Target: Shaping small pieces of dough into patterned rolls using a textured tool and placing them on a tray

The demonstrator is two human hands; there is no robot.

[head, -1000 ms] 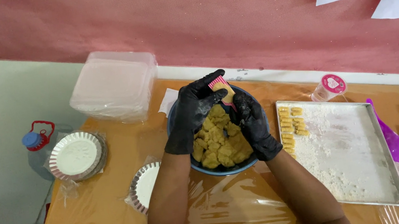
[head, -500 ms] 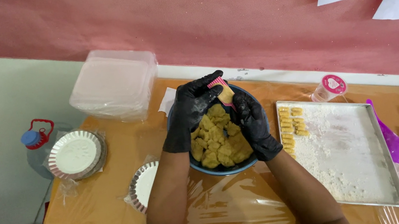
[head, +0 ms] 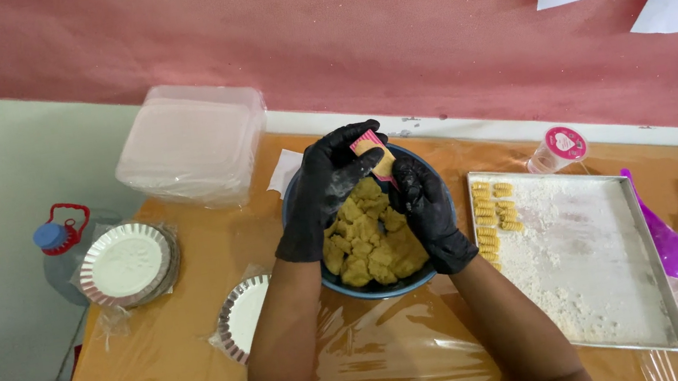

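Both black-gloved hands over blue bowl [head: 330,280] of yellow dough chunks [head: 369,244], left hand [head: 327,188] grip pinching small pink mould [head: 371,152] with dough, right hand [head: 424,209] just beside it, fingers curled, grip unclear, floured tray [head: 610,266] further right on desk.

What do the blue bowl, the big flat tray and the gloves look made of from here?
The round blue bowl is probably plastic or enamel: smooth, even colour. The rectangular silver tray looks like thin metal, with a dull grey sheen and folded rim. The black gloves on the left hand and right hand look like thin nitrile or latex: snug, matte, flour-dusted.
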